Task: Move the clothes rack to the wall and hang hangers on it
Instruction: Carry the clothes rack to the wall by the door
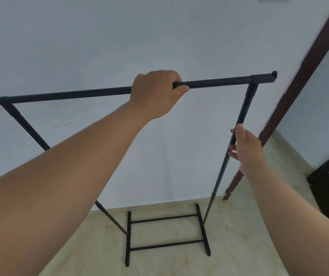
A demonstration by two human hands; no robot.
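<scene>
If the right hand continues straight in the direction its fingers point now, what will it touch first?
Most likely the rack's right upright pole. The right hand is open, its fingers pointing left toward the pole and already at or just short of it; depth is unclear. Beyond the pole stands only the white wall.

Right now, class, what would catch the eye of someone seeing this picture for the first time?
First, the black clothes rack standing bare of hangers in the middle, close in front of the pale wall. Next, the left hand, closed over the top bar near its middle, and the right hand against the right upright. A dark door frame slants down the right side.
</scene>
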